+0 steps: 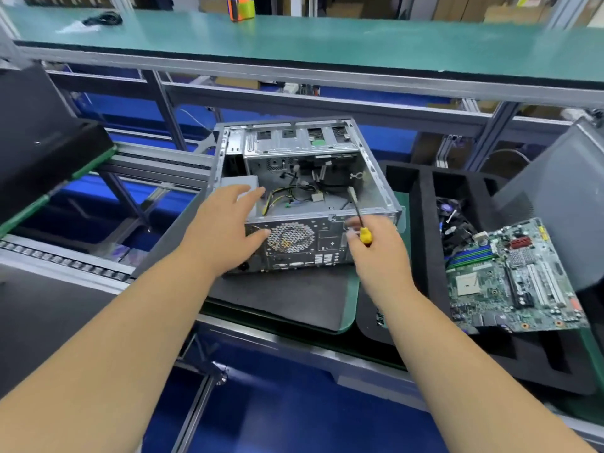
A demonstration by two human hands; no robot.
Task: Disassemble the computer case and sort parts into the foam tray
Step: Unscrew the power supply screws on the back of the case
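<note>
Both forearms reach in from the near edge. The right hand (379, 253) curls its fingers round the yellow-and-red handle of a screwdriver (359, 220); the dark shaft runs up and away from the knuckles, its blurred tip inside the case, above the rear wall. The left hand (225, 230) is open, fingers straight and slightly spread, thumb stretched toward the round fan grille; the fingertips lie at the case's near left top corner, over a grey box inside. Whether the palm presses the metal I cannot tell.

Just beyond and between both sets of fingers lies the case (304, 194), bare silver sheet metal, on its side with the open face up, sitting on a dark mat (287, 299) with a green rim. Its rear panel faces the person: honeycomb grille, port cut-outs, slot openings. Inside, loose yellow and black cables (287, 194) coil past the left fingertips; farther back sits a drive cage with square openings.

Right of the right-hand fingers, the black foam tray (425, 223) holds a green motherboard (513, 282) lying tilted across its compartments, and a fan part behind it. A grey panel (562, 204) leans over the tray's far right side.

Farther off, conveyor rails and a green-topped shelf (327, 44) cross the view.
</note>
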